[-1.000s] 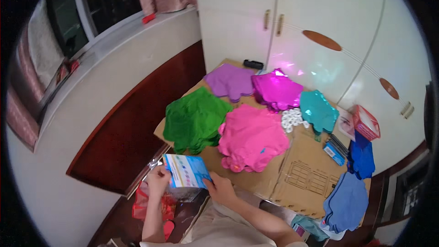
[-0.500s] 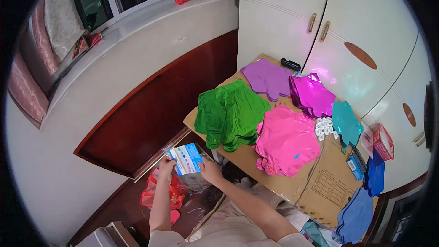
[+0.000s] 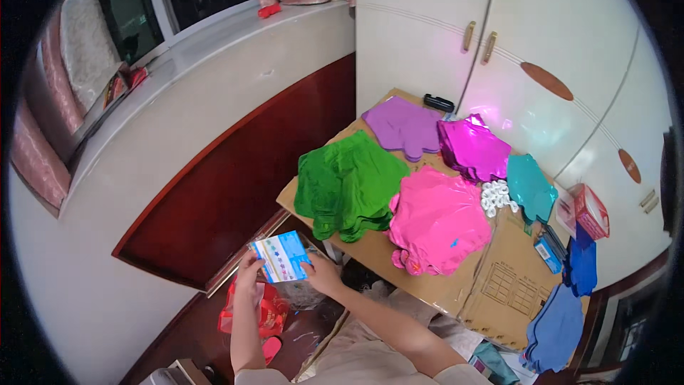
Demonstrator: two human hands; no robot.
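Note:
Off the left edge of the cardboard-covered table, both my hands hold a flat blue-and-white printed packet [image 3: 283, 256] with a row of small coloured shapes on it. My left hand [image 3: 249, 271] pinches its left side. On the opposite side, my right hand [image 3: 322, 275] grips the lower right edge with the thumb on top. Below the packet is crumpled clear plastic [image 3: 301, 294], partly hidden by my hands. Nearest on the table lie a stack of green foil sheets [image 3: 349, 185] and a stack of pink foil sheets [image 3: 440, 221].
The cardboard [image 3: 499, 306] also bears purple sheets [image 3: 402, 125], magenta foil [image 3: 474, 146], teal sheets [image 3: 531, 189], white rolls [image 3: 496, 197], a blue box [image 3: 548, 253] and blue sheets [image 3: 557, 328]. A red bag [image 3: 267, 310] is on the floor. White cabinets [image 3: 427, 43] stand behind.
The packet has tilted slightly and stays in both hands. My view has shifted a little, so the table and cabinets appear further left.

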